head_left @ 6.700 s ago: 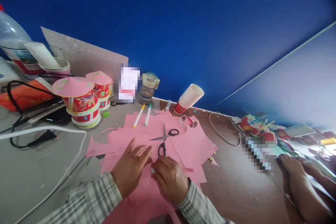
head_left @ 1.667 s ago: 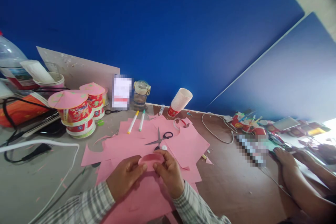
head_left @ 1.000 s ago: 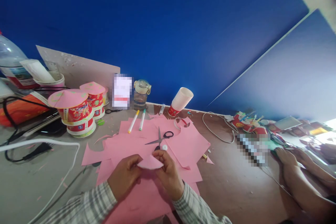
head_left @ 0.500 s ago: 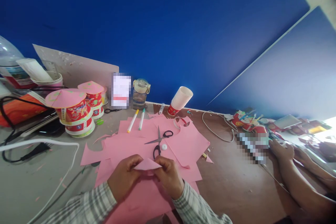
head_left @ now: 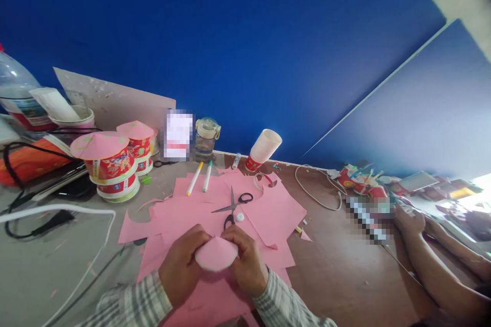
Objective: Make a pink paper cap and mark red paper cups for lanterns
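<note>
A small pink paper cone sits between my two hands, tip up. My left hand is closed on its left edge and my right hand pinches its right edge. Both hands hover over a spread of pink paper sheets. Black-handled scissors lie open on the sheets just beyond my fingers, with a small white cap beside them.
Two markers lie further back. Stacked red cups with pink cone lids stand at left, near cables. A tilted stack of paper cups and a jar stand by the blue wall. Another person's arms rest at right.
The flat pink piece pressed on the sheets was lifted, curled between both hands and now forms a closed cone turned toward me. The scissors stayed where they lie.
</note>
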`<action>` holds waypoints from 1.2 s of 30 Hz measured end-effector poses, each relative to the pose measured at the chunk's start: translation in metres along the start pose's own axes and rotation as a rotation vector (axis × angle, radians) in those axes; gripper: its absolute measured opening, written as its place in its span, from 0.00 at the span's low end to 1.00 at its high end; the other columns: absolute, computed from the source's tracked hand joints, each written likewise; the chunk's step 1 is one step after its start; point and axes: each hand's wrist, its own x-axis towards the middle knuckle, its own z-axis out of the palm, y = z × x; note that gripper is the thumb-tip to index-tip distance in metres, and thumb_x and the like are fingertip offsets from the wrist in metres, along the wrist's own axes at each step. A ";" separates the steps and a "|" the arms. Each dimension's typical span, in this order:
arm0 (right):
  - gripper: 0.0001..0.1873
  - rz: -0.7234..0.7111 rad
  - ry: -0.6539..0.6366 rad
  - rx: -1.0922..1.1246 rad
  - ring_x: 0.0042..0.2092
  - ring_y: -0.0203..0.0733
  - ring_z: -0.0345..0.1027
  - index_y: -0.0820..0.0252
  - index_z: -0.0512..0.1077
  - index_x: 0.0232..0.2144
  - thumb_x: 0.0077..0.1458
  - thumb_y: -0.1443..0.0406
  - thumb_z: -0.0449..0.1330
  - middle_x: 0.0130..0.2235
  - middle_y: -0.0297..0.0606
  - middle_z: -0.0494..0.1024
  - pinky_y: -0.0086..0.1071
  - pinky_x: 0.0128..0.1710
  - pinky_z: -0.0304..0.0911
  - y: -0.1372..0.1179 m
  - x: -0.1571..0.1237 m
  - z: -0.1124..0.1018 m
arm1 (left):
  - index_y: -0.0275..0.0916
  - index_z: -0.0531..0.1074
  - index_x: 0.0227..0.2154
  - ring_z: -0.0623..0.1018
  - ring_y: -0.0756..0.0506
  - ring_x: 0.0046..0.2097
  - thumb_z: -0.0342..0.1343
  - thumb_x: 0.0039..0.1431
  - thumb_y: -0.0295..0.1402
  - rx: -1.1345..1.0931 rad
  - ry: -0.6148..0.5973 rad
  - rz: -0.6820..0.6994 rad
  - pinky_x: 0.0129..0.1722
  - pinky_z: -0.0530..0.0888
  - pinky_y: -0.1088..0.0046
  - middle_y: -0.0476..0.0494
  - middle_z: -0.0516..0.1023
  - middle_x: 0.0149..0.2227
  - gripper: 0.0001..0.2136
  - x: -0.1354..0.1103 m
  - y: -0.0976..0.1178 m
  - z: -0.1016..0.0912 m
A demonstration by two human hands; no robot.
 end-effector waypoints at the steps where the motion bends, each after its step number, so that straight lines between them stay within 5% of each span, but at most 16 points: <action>1: 0.12 0.002 -0.017 0.053 0.33 0.39 0.66 0.56 0.75 0.27 0.39 0.76 0.60 0.29 0.32 0.73 0.26 0.32 0.60 -0.001 0.000 -0.001 | 0.41 0.70 0.19 0.70 0.44 0.22 0.53 0.41 0.25 0.070 0.004 0.109 0.19 0.68 0.69 0.48 0.70 0.20 0.04 -0.001 -0.001 -0.003; 3: 0.16 0.075 -0.063 0.282 0.35 0.39 0.67 0.55 0.73 0.35 0.41 0.73 0.62 0.34 0.35 0.74 0.26 0.33 0.62 -0.002 0.001 -0.005 | 0.41 0.71 0.26 0.71 0.42 0.26 0.53 0.43 0.28 0.213 0.017 0.307 0.22 0.70 0.67 0.44 0.72 0.24 0.06 -0.003 -0.002 -0.009; 7: 0.16 0.337 -0.187 0.792 0.20 0.32 0.64 0.59 0.72 0.36 0.42 0.60 0.64 0.25 0.32 0.73 0.22 0.19 0.60 0.004 0.005 -0.011 | 0.41 0.70 0.31 0.71 0.40 0.30 0.52 0.45 0.29 0.414 0.092 0.519 0.25 0.71 0.63 0.40 0.72 0.28 0.09 -0.003 -0.003 -0.019; 10: 0.23 0.396 -0.244 0.844 0.15 0.32 0.62 0.61 0.71 0.38 0.40 0.55 0.63 0.22 0.31 0.71 0.23 0.13 0.60 0.007 0.005 -0.011 | 0.41 0.70 0.30 0.70 0.41 0.30 0.51 0.45 0.29 0.482 0.107 0.588 0.24 0.71 0.64 0.42 0.70 0.27 0.08 -0.003 -0.005 -0.019; 13: 0.24 0.437 -0.263 0.874 0.13 0.27 0.58 0.61 0.71 0.39 0.35 0.63 0.68 0.21 0.28 0.71 0.19 0.12 0.56 0.007 0.003 -0.008 | 0.42 0.70 0.32 0.70 0.42 0.29 0.51 0.44 0.28 0.482 0.099 0.587 0.23 0.71 0.66 0.42 0.69 0.29 0.10 -0.003 -0.007 -0.015; 16: 0.22 0.435 -0.241 0.892 0.12 0.23 0.51 0.60 0.71 0.37 0.35 0.68 0.69 0.20 0.26 0.71 0.16 0.10 0.50 0.007 0.004 -0.007 | 0.41 0.68 0.35 0.71 0.41 0.32 0.48 0.46 0.27 0.337 0.118 0.418 0.27 0.72 0.64 0.38 0.68 0.34 0.11 -0.002 -0.008 -0.011; 19: 0.23 0.407 -0.227 0.894 0.13 0.25 0.53 0.60 0.70 0.37 0.34 0.68 0.69 0.19 0.26 0.71 0.16 0.12 0.50 0.009 0.007 -0.011 | 0.40 0.67 0.33 0.72 0.42 0.27 0.44 0.49 0.29 0.000 0.157 0.086 0.26 0.72 0.63 0.41 0.69 0.31 0.09 0.003 -0.008 -0.009; 25: 0.26 0.328 -0.276 0.839 0.19 0.27 0.58 0.60 0.68 0.42 0.36 0.68 0.68 0.21 0.27 0.71 0.18 0.19 0.55 0.013 0.006 -0.015 | 0.39 0.65 0.34 0.66 0.50 0.13 0.53 0.41 0.40 -0.611 -0.168 -0.467 0.07 0.63 0.75 0.47 0.73 0.23 0.15 0.010 -0.007 -0.007; 28: 0.26 0.321 -0.272 0.819 0.18 0.27 0.58 0.58 0.68 0.42 0.36 0.66 0.69 0.22 0.27 0.71 0.18 0.18 0.55 0.015 0.005 -0.014 | 0.39 0.65 0.33 0.63 0.51 0.11 0.60 0.36 0.34 -0.726 -0.223 -0.535 0.06 0.60 0.78 0.55 0.67 0.15 0.17 0.008 -0.006 -0.003; 36: 0.20 0.377 -0.262 0.822 0.13 0.24 0.54 0.60 0.70 0.36 0.37 0.66 0.68 0.22 0.28 0.72 0.17 0.11 0.52 0.017 0.006 -0.011 | 0.38 0.66 0.34 0.62 0.52 0.12 0.62 0.34 0.31 -0.760 -0.053 -0.493 0.09 0.58 0.79 0.58 0.64 0.11 0.19 0.009 -0.008 -0.003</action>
